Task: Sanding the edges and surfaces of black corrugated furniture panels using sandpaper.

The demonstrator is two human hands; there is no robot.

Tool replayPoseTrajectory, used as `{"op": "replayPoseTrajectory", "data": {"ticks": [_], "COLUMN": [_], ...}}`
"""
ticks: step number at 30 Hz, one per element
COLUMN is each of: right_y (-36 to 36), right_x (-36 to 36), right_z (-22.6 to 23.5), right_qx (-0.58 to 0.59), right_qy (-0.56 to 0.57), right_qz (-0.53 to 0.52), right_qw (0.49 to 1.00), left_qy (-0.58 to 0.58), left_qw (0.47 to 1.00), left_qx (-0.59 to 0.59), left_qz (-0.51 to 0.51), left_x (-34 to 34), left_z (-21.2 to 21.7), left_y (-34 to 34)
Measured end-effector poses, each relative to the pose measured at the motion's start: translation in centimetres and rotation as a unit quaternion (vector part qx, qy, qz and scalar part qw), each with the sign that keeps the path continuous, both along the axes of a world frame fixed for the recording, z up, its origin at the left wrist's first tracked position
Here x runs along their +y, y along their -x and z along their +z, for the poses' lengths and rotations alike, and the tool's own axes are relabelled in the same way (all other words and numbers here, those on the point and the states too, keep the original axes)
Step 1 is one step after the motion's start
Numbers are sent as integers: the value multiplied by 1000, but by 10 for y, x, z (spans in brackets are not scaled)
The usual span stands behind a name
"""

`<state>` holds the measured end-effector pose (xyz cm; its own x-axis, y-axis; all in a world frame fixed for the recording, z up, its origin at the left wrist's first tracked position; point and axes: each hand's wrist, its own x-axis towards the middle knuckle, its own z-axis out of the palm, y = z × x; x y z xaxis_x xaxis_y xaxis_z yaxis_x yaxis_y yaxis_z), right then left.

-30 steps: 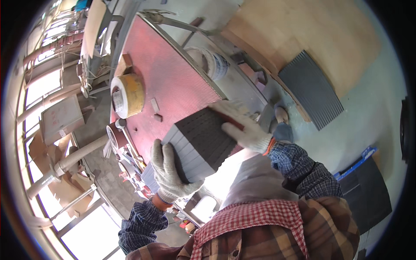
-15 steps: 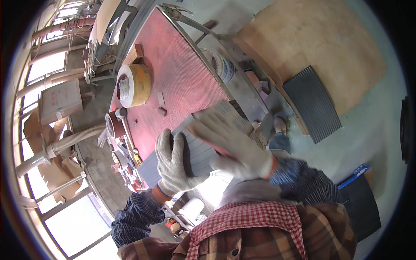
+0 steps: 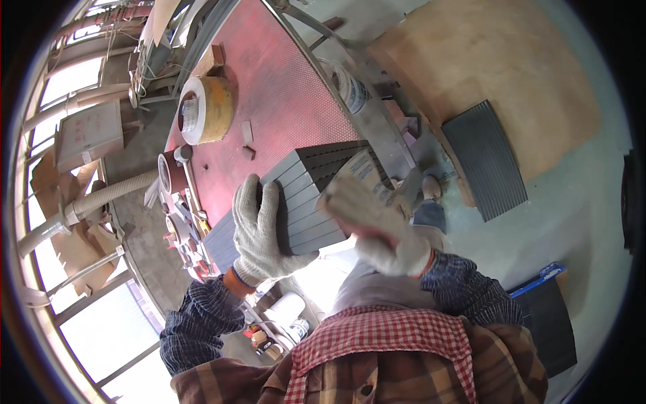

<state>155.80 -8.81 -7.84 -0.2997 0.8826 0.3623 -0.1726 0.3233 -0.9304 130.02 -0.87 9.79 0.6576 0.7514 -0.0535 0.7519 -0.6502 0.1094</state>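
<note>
A stack of dark grey ribbed panels (image 3: 306, 192) stands on edge at the near rim of a red perforated table (image 3: 276, 101). My left hand (image 3: 262, 232), in a white knit glove, grips the stack's left side. My right hand (image 3: 367, 219), also gloved and motion-blurred, lies over the stack's right end with the fingers spread; I cannot tell whether it grips.
A large roll of tape (image 3: 205, 111) and small blocks sit on the table's far part. A white bucket (image 3: 350, 87) stands past the table edge. Another grey ribbed panel (image 3: 484, 158) lies on a plywood sheet (image 3: 484, 81) on the floor. Hoses and cardboard are at the left.
The panel stack was tipped up from flat onto its edge and drawn nearer. My right hand slid from its far corner over the top to its right end.
</note>
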Motion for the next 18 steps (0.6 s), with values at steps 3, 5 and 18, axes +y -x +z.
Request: {"op": "replayPoseTrajectory", "data": {"ticks": [3, 5, 18], "right_y": [-11, -17, -20], "right_x": [24, 28, 31], "right_z": [-6, 12, 27], "right_qx": [48, 60, 95], "right_qy": [163, 216, 313], "right_qz": [-76, -84, -114], "right_qw": [982, 971, 938], "left_qy": [-4, -2, 11], "left_qw": [1000, 1000, 1000], "left_qx": [6, 1, 20], "left_qz": [-2, -6, -6], "left_x": [2, 2, -6], "left_z": [0, -1, 3], "left_y": [0, 1, 1]}}
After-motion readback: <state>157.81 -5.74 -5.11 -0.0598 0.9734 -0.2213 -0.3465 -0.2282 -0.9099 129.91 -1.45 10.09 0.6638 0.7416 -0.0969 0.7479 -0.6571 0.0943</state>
